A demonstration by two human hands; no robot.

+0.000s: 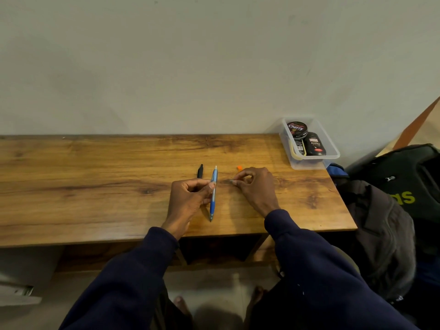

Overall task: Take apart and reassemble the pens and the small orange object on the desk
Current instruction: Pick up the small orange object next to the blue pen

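backing the wooden desk (95, 182); a pale wall (190, 55)

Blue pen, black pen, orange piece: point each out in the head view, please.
blue pen (212, 205): head view, on its blue grip near the tip.
black pen (200, 171): head view, on its far end, the part showing.
orange piece (239, 167): head view, on its visible top.

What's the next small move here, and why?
Probably bring the right hand leftward to the blue pen and try fitting the small piece it pinches. The left hand grips that pen near its middle, and the right fingertips sit close beside it. The black pen and orange object lie farther back. The piece is too blurred to identify.
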